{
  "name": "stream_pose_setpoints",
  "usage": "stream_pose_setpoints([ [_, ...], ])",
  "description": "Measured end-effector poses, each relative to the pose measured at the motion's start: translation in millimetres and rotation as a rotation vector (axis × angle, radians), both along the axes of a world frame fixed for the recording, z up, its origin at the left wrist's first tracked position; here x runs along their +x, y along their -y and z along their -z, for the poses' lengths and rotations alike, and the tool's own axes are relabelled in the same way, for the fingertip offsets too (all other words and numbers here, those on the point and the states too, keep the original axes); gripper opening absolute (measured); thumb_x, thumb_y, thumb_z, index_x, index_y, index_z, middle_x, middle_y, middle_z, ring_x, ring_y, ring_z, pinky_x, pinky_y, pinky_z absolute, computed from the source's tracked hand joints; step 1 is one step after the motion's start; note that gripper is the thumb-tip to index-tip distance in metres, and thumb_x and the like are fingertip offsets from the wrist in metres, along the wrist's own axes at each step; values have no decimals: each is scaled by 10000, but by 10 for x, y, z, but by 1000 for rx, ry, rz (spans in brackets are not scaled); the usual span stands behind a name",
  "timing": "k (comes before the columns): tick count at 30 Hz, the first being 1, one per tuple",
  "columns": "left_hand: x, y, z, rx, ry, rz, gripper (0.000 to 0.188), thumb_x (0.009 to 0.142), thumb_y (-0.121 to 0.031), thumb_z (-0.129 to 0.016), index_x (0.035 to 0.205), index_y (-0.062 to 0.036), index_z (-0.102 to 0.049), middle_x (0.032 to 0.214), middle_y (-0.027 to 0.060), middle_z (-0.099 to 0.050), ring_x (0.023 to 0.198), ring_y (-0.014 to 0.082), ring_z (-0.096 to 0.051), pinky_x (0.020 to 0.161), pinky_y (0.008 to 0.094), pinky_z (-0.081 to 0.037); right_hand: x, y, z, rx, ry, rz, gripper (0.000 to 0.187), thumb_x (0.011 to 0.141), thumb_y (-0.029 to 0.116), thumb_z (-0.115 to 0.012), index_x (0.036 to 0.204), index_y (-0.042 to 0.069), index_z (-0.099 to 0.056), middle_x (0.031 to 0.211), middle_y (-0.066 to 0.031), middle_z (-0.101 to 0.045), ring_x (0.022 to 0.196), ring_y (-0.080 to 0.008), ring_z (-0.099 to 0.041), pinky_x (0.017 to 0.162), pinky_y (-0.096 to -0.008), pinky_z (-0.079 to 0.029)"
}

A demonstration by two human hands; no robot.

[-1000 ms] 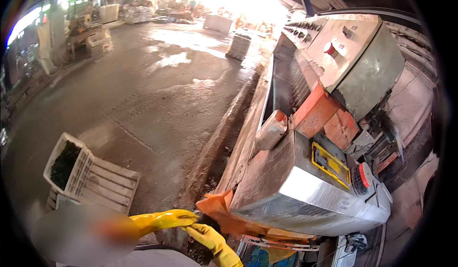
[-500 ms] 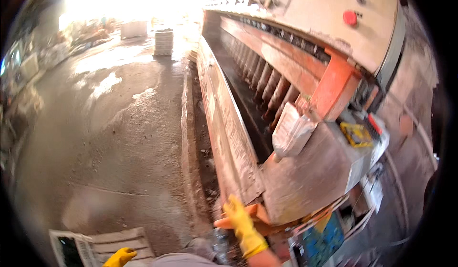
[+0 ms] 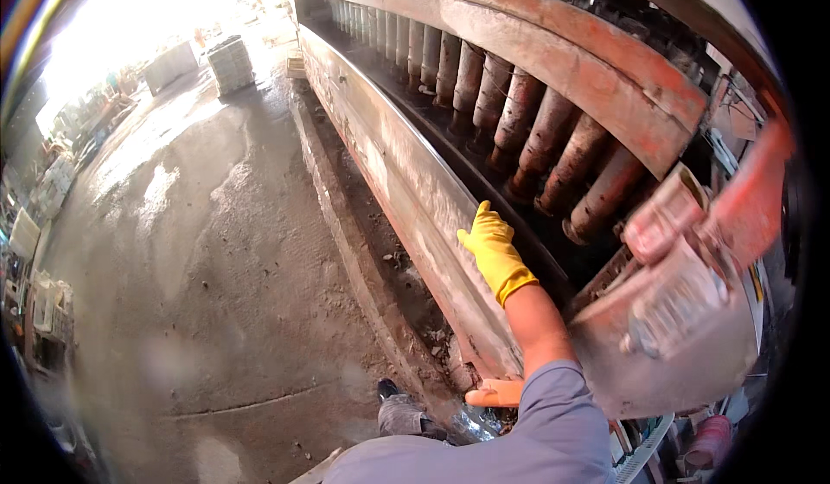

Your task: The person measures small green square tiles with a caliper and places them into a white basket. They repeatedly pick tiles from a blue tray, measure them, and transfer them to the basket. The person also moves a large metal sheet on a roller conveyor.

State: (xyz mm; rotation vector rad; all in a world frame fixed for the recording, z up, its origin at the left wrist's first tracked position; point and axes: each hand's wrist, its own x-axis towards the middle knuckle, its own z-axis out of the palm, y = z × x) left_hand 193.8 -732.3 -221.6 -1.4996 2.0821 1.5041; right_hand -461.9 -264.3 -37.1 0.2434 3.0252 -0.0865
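My right hand, in a yellow rubber glove, reaches forward over the long pale metal side wall of a machine. Its thumb stands apart and a finger points out at the wall's upper rim; it looks open, with no object visible in it. Whether the fingertips touch the rim is hard to tell. Just beyond the hand is the machine's dark trough, with a row of dirty upright cylinders along it. My left hand is out of view.
A red-and-grey beam runs above the cylinders. The machine's end cover stands to my right, beside a red arm. An orange piece juts out low by my body. A concrete kerb borders the wet floor; stacked blocks stand farther off.
My right hand has moved up and forward from the orange piece to the side wall's rim. The left hand has left the view. The view has swung toward the trough.
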Motion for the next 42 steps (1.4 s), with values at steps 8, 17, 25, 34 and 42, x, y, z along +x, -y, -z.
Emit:
stream_pose_setpoints([
  [8, -1711, 667, 166, 153, 108, 44, 352, 939, -322, -732, 1150, -45, -679, 887, 76, -667, 788, 202, -625, 714, 364, -493, -1575, 806, -107, 75, 90, 26, 1092, 872, 580, -732, 1634, 28, -179, 1432, -182, -579, 1281, -320, -628, 1011, -523, -512],
  [17, -3780, 2113, 615, 211, 140, 160, 280, 973, -338, -709, 1085, -82, -690, 773, 35, -622, 663, 180, -568, 589, 368, -452, -3464, 1589, 118, 48, -108, 63, 647, 875, 504, -752, 1330, 93, -550, 1335, -161, -670, 1247, -311, -656, 1019, -484, -520],
  [25, -6028, 3311, 578, 273, 109, 318, 228, 982, -289, -728, 1092, -98, -670, 724, -30, -561, 602, 107, -477, 506, 320, -386, -4300, 2120, -156, -56, 47, 57, 697, 787, 499, -824, 1297, 53, -657, 1274, -234, -693, 1205, -383, -661, 1034, -475, -508],
  [34, -8701, 4349, 403, 28, 51, 884, 498, 935, -348, -725, 1289, -1, -672, 1167, 150, -745, 1040, 222, -704, 913, 343, -545, -5088, 2445, 279, -150, -116, -55, 1079, 829, 532, -789, 1645, 94, -235, 1662, -219, -321, 1530, -338, -337, 1255, -403, -289],
  [42, -10090, 5549, 1024, 48, -188, 678, 546, 947, -327, -685, 1359, 23, -611, 1117, 151, -744, 988, 210, -703, 864, 344, -558, -7368, 3887, 627, -367, -232, -317, 1124, 811, 588, -787, 1647, 86, -227, 1662, -225, -316, 1532, -358, -323, 1261, -414, -256],
])
